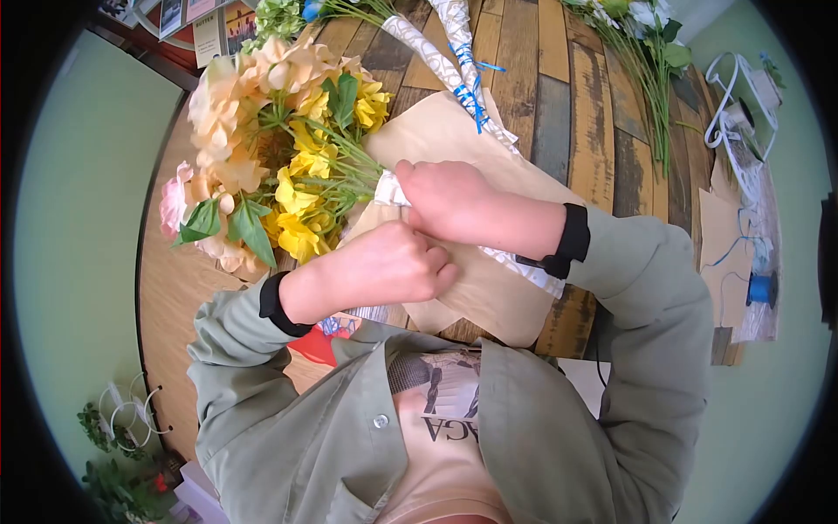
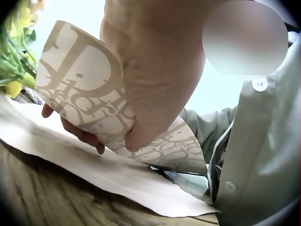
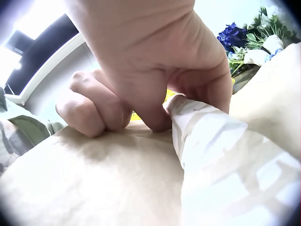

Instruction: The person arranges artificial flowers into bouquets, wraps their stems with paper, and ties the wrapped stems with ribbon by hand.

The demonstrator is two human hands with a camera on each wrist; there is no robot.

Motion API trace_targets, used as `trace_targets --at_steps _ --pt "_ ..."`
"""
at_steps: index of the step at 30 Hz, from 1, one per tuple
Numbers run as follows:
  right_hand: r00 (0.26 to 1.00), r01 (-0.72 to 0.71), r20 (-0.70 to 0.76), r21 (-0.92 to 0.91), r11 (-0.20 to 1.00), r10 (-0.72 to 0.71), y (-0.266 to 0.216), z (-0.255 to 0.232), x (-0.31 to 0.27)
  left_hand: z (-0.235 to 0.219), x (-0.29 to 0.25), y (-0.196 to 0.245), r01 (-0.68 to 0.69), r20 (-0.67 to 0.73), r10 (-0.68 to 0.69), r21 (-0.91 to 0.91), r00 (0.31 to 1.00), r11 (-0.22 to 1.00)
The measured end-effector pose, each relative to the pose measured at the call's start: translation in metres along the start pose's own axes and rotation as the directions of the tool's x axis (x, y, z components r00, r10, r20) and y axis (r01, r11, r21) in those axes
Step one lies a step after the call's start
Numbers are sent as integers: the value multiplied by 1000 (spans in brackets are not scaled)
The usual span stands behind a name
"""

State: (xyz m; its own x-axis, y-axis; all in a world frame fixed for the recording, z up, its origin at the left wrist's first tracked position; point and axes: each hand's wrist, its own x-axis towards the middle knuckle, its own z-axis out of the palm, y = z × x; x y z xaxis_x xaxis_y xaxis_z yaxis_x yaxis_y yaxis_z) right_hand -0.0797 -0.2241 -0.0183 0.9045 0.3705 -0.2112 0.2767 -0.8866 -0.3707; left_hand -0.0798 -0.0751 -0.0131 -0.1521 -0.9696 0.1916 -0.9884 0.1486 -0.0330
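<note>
In the head view, a bouquet of peach and yellow flowers (image 1: 297,166) lies on its side, its green stems meeting a white patterned wrap (image 1: 390,189). The right hand (image 1: 458,199) grips the wrap close to the stems; in the right wrist view its thumb and fingers (image 3: 160,70) close round the rolled patterned wrap (image 3: 230,160). Just below it, the left hand (image 1: 375,266) has curled fingers. From the left wrist, the left hand (image 2: 155,75) holds the patterned strip (image 2: 80,75), thumb on top and fingertips showing beneath. The stem ends are hidden.
Brown paper (image 1: 489,306) lies under the hands on the wooden table (image 1: 594,96). Beyond are paper-wrapped stems tied with blue ribbon (image 1: 463,79) and loose white flowers with long stems (image 1: 642,79). At right are a white wire stand (image 1: 711,113) and a blue spool (image 1: 762,289).
</note>
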Motion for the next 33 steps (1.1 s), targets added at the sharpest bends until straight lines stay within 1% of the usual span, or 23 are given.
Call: trace_targets --at_steps 1,3,6,8,10,12,14,15,16,17,18,19,20,21,22,23,24,25,27,29,30,32,33 --pt "1000 4 -4 -3 1000 -4 1 3 0 0 -1 2 -13 8 13 -5 1000 1000" --pt "994 28 -102 -22 999 -30 4 11 0 -1 -2 4 -27 15 27 -9 1000 1000" --pt "988 56 -145 -23 998 -59 4 17 -1 -1 -4 6 -63 5 63 -7 998 998" --pt "992 30 -123 -16 999 -32 1 16 -1 1 -6 6 -80 -41 80 2 996 997" --pt "995 -1 -98 -3 1000 1 -1 17 -2 -2 -7 5 -85 -17 85 12 996 996" --pt "982 46 -181 -33 998 -51 -1 21 -3 -6 -5 3 -96 6 95 18 995 995" --pt "985 44 -166 -4 999 -44 -1 19 -4 -11 1 -2 -51 -18 51 22 999 998" --pt "988 47 -150 17 999 -44 1 18 -5 -14 4 -4 -61 -23 62 19 998 998" --pt "988 33 -151 15 999 -30 7 18 -7 -17 8 -5 -28 -24 29 32 999 999" --pt "989 100 -120 60 993 -92 14 17 -9 -21 12 -7 4 -28 -3 45 1000 999" --pt "984 163 -93 109 981 -153 21 15 -11 -26 18 -11 30 -32 -30 -5 999 1000" --pt "986 145 -95 107 984 -135 30 16 -15 -29 23 -14 13 -39 -13 -10 999 1000" --pt "970 236 -122 255 938 -211 41 16 -21 -31 27 -18 48 -23 -49 -42 999 998" --pt "946 324 -162 393 861 -282 51 16 -30 -34 31 -21 85 -5 -86 -74 996 994" --pt "950 311 -161 390 867 -269 57 9 -43 -37 34 -24 106 -3 -107 -66 994 992" --pt "987 150 -26 536 831 -161 59 -1 -60 -38 37 -28 98 -10 -99 -72 995 993" --pt "990 -24 121 648 762 -71 63 -7 -78 -40 39 -33 105 18 -104 -81 994 991" --pt "990 -22 122 637 770 -72 71 -6 -97 -41 42 -36 113 45 -110 -89 993 990" --pt "992 -5 102 595 804 -69 81 -2 -129 -42 45 -39 96 20 -95 -92 995 991" --pt "991 -85 132 611 787 5 76 -5 -149 -42 49 -41 45 103 -40 -41 994 998" --pt "992 -91 126 619 780 16 74 -3 -154 -41 54 -41 30 109 -24 -46 994 998" --pt "993 -114 82 441 890 86 69 0 -156 -39 62 -37 3 37 -3 4 999 1000" --pt "993 -119 75 450 885 95 68 1 -157 -38 66 -34 -11 44 11 1 999 1000"
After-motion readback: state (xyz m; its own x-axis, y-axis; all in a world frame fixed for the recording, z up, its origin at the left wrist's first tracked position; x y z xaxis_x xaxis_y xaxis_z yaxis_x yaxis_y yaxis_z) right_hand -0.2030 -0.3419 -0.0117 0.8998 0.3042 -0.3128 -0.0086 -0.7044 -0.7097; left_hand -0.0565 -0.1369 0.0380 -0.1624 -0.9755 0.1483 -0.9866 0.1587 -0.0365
